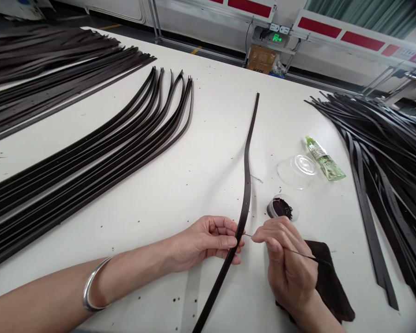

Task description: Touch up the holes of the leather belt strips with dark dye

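Observation:
My left hand (213,240), a silver bangle on its wrist, pinches a long dark leather strap (246,199) between thumb and fingers. The strap rises off the table and its far end points away from me. My right hand (287,259) is closed around a thin metal rod (300,253), whose tip meets the strap's right edge beside my left fingers. Just beyond the right hand is a small clear cup of dark paste (280,207). Under the right wrist lies a folded dark cloth (327,282).
Rows of dark straps (125,152) cover the left side, with stacked straps (38,101) behind them. Another heap of straps (384,162) lies at the right. A green tube (326,159) and a clear plastic lid (297,170) rest on the white table (208,152).

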A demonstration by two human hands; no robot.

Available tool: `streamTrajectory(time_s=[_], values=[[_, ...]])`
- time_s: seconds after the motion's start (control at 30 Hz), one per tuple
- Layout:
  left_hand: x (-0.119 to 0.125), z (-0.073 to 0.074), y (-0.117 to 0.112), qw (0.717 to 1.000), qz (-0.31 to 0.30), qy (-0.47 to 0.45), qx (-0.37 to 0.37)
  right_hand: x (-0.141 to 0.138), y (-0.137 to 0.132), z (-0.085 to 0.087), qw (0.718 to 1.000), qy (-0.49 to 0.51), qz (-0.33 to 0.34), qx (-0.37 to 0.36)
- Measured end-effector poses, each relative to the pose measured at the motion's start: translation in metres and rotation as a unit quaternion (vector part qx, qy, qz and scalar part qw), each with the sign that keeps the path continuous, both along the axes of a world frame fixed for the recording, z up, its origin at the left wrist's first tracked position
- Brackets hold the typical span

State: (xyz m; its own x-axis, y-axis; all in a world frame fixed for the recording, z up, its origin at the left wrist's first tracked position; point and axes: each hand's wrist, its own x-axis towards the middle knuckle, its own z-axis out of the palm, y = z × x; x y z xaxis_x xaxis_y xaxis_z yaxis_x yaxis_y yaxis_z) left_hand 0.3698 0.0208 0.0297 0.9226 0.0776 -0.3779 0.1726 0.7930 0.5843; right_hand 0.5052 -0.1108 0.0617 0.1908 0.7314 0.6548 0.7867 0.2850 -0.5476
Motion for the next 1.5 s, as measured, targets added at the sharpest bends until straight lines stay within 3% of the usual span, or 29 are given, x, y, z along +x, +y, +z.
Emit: streamTrajectory(time_s=[1.23,1.37,1.5], values=[[-0.001,0.001,-0.002,1.000,-0.003,-0.020,0.009,-0.001,-0.002,0.000,1.000,-0.016,0.013,0.016],[-0.001,0.000,-0.001,1.000,0.007,-0.014,-0.006,0.000,-0.011,-0.006,0.998,0.062,0.008,0.004],[-0.003,-0.001,0.000,1.000,0.016,-0.014,-0.016,0.000,-0.014,-0.010,0.973,0.200,-0.111,0.028]])
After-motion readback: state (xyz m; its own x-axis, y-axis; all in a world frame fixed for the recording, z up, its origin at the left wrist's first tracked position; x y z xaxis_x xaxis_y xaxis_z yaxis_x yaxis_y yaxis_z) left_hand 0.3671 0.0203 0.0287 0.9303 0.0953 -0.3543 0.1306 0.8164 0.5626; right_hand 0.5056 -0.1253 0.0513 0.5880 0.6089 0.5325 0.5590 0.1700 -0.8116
